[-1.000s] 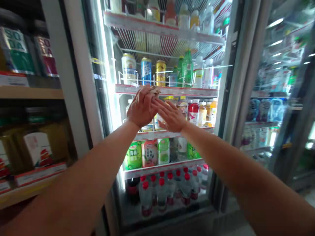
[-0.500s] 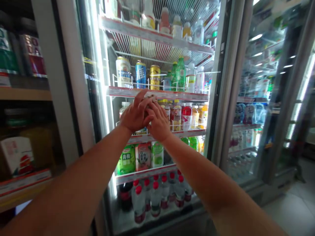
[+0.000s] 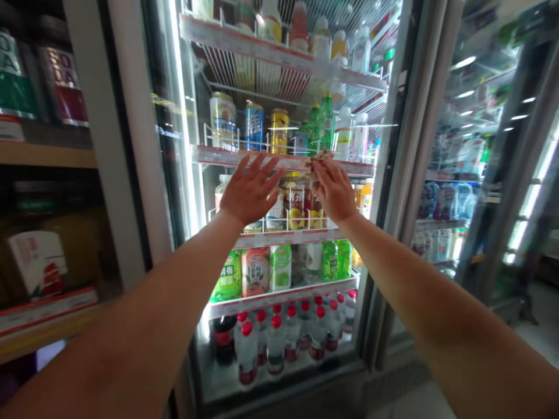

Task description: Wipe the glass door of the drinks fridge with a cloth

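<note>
Left hand point(image 3: 252, 191) empty, fingers spread, pointing up; contact with glass unclear. Right hand point(image 3: 336, 192) closed around crumpled cloth point(image 3: 323, 155), fingers up and leftward. Cloth below green bottles point(image 3: 326, 123) in view; visible edge crosswise, rising slightly rightward, full long axis hidden.

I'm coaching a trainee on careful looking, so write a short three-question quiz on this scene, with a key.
1. Which hand holds the crumpled beige cloth?
2. True or false: the blue metal can stands between a mostly white metal can and a gold metal can.
3. Fill in the colour: the clear plastic bottles on the lowest level have ____ caps.

Key: 1. The right hand. 2. True. 3. Red.
</note>
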A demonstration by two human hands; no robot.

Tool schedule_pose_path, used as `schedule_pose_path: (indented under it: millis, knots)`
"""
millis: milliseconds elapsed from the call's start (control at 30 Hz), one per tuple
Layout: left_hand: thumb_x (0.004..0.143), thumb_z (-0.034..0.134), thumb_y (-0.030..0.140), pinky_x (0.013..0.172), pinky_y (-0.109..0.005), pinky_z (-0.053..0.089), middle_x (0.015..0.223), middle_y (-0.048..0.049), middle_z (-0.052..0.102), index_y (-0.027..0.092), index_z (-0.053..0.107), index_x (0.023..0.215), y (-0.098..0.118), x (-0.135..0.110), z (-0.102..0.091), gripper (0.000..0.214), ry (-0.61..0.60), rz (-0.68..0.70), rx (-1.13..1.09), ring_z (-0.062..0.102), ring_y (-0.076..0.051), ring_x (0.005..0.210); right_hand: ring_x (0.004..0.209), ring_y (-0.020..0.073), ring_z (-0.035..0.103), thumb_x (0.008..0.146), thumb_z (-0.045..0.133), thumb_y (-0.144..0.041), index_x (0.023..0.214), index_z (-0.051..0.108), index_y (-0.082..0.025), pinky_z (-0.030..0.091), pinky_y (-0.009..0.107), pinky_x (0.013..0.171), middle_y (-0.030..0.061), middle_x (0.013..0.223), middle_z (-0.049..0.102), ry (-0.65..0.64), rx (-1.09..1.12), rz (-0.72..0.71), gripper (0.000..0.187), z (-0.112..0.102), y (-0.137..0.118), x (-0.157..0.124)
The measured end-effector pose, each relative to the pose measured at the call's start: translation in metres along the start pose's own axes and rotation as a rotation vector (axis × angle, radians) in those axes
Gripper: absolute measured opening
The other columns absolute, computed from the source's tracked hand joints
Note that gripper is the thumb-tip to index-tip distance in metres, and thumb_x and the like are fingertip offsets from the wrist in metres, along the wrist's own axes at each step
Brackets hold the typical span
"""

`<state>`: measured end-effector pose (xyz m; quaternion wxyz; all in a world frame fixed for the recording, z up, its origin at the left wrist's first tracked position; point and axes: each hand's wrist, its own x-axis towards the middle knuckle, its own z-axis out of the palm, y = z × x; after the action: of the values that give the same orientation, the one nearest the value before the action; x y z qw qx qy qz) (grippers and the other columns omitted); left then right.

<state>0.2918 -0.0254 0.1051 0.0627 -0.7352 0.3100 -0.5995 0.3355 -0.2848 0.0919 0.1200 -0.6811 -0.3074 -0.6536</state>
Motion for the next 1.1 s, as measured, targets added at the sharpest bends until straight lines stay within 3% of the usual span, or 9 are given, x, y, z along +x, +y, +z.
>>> schedule_pose_path:
  millis: [167, 367, 500, 667, 800, 933, 1100]
  knots:
    - [0.101, 0.039, 0.037, 0.131, -0.062, 0.021, 0.163, 0.0087, 0.034, 0.033, 0.050, 0.149, 0.003, 0.000, -0.001, 0.050, 0.008, -0.008, 0.008, 0.023, -0.026, 0.156, 0.150, 0.0296, 0.037, 0.095, 0.034, -0.014, 0.155, 0.044, -0.028, 0.038, 0.053, 0.126, 0.0044, 0.158, 0.042, 0.057, 0.002, 0.057, 0.062, 0.007, 0.013, 0.005]
    - [0.098, 0.050, 0.026, 0.128, -0.063, 0.025, 0.161, 0.0019, 0.041, 0.034, 0.049, 0.151, 0.005, 0.000, -0.003, 0.053, 0.061, 0.025, 0.041, 0.028, -0.029, 0.154, 0.155, 0.0362, 0.025, 0.099, 0.042, -0.029, 0.161, 0.031, -0.017, 0.034, 0.061, 0.126, 0.0142, 0.163, 0.032, 0.129, 0.000, 0.093, 0.064, 0.026, -0.024, -0.021]
    - [0.098, 0.050, 0.024, 0.129, -0.061, 0.022, 0.162, 0.0005, 0.039, 0.035, 0.047, 0.153, 0.005, -0.001, -0.003, 0.056, 0.044, 0.030, 0.052, 0.028, -0.031, 0.154, 0.156, 0.0297, 0.026, 0.104, 0.036, -0.027, 0.156, 0.041, -0.018, 0.034, 0.053, 0.128, 0.0127, 0.160, 0.038, 0.124, -0.045, 0.074, 0.054, 0.030, -0.033, -0.027]
    - [0.103, 0.047, 0.025, 0.129, -0.058, 0.020, 0.163, -0.0034, 0.037, 0.023, 0.051, 0.150, 0.007, -0.001, -0.006, 0.048, -0.010, 0.033, 0.131, 0.024, -0.029, 0.156, 0.156, 0.0264, 0.025, 0.107, 0.035, -0.024, 0.154, 0.045, -0.017, 0.032, 0.049, 0.130, 0.0116, 0.158, 0.042, 0.129, -0.017, 0.018, 0.049, 0.032, -0.029, -0.030]
    - [0.103, 0.047, 0.025, 0.130, -0.056, 0.020, 0.164, -0.0033, 0.034, 0.021, 0.050, 0.150, 0.007, -0.001, -0.006, 0.047, -0.026, 0.030, 0.164, 0.022, -0.028, 0.156, 0.157, 0.0271, 0.021, 0.106, 0.036, -0.021, 0.158, 0.039, -0.016, 0.032, 0.050, 0.129, 0.0138, 0.159, 0.039, 0.158, 0.000, -0.001, 0.053, 0.037, -0.041, -0.060]
    - [0.103, 0.047, 0.025, 0.131, -0.055, 0.018, 0.165, -0.0025, 0.034, 0.021, 0.050, 0.149, 0.007, -0.001, -0.005, 0.047, -0.038, 0.020, 0.143, 0.022, -0.028, 0.156, 0.156, 0.0247, 0.025, 0.104, 0.041, -0.017, 0.157, 0.040, -0.018, 0.035, 0.047, 0.128, 0.0132, 0.154, 0.047, 0.114, 0.021, -0.103, 0.054, 0.036, -0.051, -0.085]
    - [0.103, 0.048, 0.025, 0.128, -0.055, 0.024, 0.163, -0.0050, 0.037, 0.020, 0.052, 0.149, 0.007, -0.001, -0.005, 0.047, 0.009, 0.062, 0.233, 0.028, -0.031, 0.154, 0.155, 0.0221, 0.028, 0.104, 0.040, -0.019, 0.155, 0.043, -0.023, 0.032, 0.046, 0.130, 0.0073, 0.156, 0.045, 0.069, 0.029, -0.135, 0.052, 0.032, -0.043, -0.052]
